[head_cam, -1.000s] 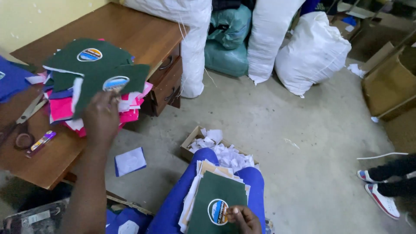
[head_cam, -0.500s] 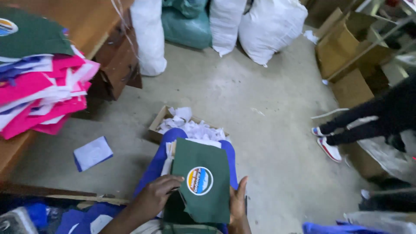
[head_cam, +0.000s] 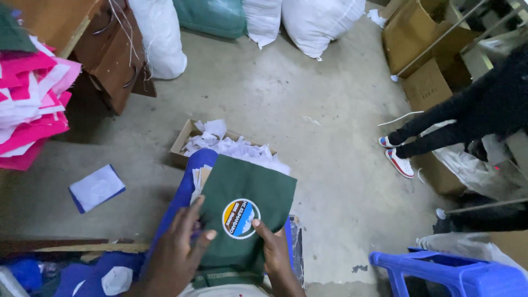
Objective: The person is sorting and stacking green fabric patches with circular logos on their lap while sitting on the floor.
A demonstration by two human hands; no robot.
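Observation:
A dark green fabric piece (head_cam: 250, 192) with a round multicoloured badge (head_cam: 240, 218) lies on my lap, over a stack of pale pieces and my blue trousers. My left hand (head_cam: 179, 250) grips its left edge, thumb on top of the cloth. My right hand (head_cam: 275, 250) pinches its lower right part, thumb just beside the badge. Both forearms come in from the bottom of the view.
A cardboard box of white scraps (head_cam: 217, 144) sits on the concrete floor by my knee. Pink and white fabric is stacked (head_cam: 30, 107) on the wooden table at left. A blue-edged piece (head_cam: 97, 188) lies on the floor. Another person's legs (head_cam: 434, 132) stand right, near a blue plastic stool (head_cam: 448, 272).
My left hand came down from the table stack to the lap and now holds the green piece together with my right. The view has swung right and down.

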